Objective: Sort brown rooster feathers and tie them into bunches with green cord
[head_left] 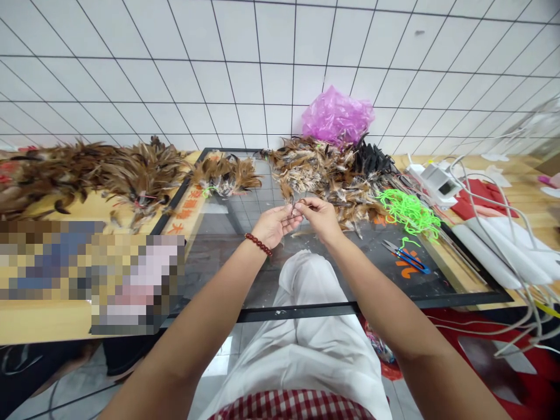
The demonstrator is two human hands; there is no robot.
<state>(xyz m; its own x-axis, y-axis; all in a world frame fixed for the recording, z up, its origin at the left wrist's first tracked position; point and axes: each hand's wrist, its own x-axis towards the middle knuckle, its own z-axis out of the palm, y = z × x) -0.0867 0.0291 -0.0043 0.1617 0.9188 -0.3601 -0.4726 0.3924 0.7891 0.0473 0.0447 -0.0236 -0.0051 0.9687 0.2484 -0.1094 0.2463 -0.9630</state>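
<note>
My left hand [273, 224] and my right hand [319, 217] meet above a glass table top [245, 256], fingers pinched together on a few small brown feathers [294, 211]. A red bead bracelet [258, 244] sits on my left wrist. Just beyond my hands lies a big heap of brown and speckled feathers [324, 169]. A smaller feather bunch [225, 174] lies to the left of it.
Long brown feathers [87, 175] cover the wooden bench at left. Neon green cord [409, 211] and blue snips [406, 255] lie right of my hands. A pink plastic bag [336, 115], black feathers [371, 157], a white device [437, 182] with cables and red fabric [481, 198] sit at right.
</note>
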